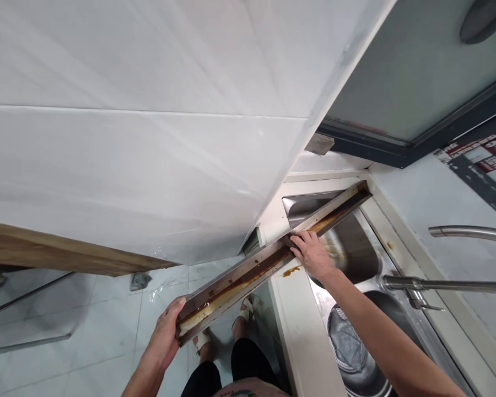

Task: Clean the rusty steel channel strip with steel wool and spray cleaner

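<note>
A long, narrow metal tray (248, 270), stained with brown grease, stretches diagonally from lower left to the far corner of the sink. My left hand (165, 331) grips its near end, fingers wrapped round the edge. My right hand (312, 253) rests on the tray's middle, fingers closed over its rim, above the sink basin (355, 248). The tray's far end lies over the sink's back corner.
A white countertop (301, 325) with a brown grease smear edges the steel double sink; a strainer basket (347, 344) sits in the near basin. Two taps (446, 285) jut from the right. A white cabinet underside fills the top left. My feet in sandals (242, 320) stand on the tiled floor.
</note>
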Demonstrator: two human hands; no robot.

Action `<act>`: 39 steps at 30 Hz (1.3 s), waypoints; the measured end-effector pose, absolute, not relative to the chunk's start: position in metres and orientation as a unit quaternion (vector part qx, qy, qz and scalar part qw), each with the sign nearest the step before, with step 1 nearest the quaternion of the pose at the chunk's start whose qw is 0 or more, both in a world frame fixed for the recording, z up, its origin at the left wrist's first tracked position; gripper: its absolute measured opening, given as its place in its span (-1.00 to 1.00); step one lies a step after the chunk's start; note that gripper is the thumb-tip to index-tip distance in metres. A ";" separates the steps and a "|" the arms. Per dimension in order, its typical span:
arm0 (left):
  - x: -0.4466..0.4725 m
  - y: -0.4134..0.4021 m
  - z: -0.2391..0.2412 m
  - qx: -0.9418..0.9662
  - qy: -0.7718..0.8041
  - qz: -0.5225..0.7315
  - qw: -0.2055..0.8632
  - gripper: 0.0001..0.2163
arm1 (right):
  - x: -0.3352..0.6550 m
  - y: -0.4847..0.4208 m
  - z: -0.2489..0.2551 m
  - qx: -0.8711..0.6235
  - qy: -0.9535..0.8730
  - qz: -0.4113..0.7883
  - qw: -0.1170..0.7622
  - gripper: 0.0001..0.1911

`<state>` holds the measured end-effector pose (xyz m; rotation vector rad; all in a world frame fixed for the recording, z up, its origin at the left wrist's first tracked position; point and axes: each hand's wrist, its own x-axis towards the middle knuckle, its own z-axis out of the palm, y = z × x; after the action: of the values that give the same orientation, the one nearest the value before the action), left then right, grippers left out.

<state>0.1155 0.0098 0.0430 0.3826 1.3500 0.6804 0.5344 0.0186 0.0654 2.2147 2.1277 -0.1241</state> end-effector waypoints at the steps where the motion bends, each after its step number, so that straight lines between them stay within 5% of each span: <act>1: 0.115 0.009 0.043 0.170 0.609 0.306 0.712 -0.65 | 0.539 0.020 0.062 0.721 0.691 -0.041 0.030 -0.67; 7: 0.114 0.008 0.040 0.162 0.616 0.303 0.709 -0.68 | 0.597 0.029 0.056 0.803 0.596 0.002 -0.018 -0.63; 16: 0.116 0.008 0.041 0.183 0.612 0.331 0.695 -0.72 | 0.570 0.027 0.048 0.773 0.633 -0.015 0.041 -0.68; 22: 0.115 0.007 0.042 0.172 0.600 0.327 0.710 -0.71 | 0.555 0.015 0.053 0.746 0.656 -0.084 0.074 -0.44; 39: 0.116 0.000 0.038 0.175 0.587 0.359 0.704 -0.70 | 0.547 0.015 0.057 0.825 0.532 -0.149 -0.123 -0.59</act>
<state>0.1156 -0.0001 0.0385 0.3892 1.3052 0.7982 0.5472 0.0148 0.0565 2.8147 1.8154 -0.5083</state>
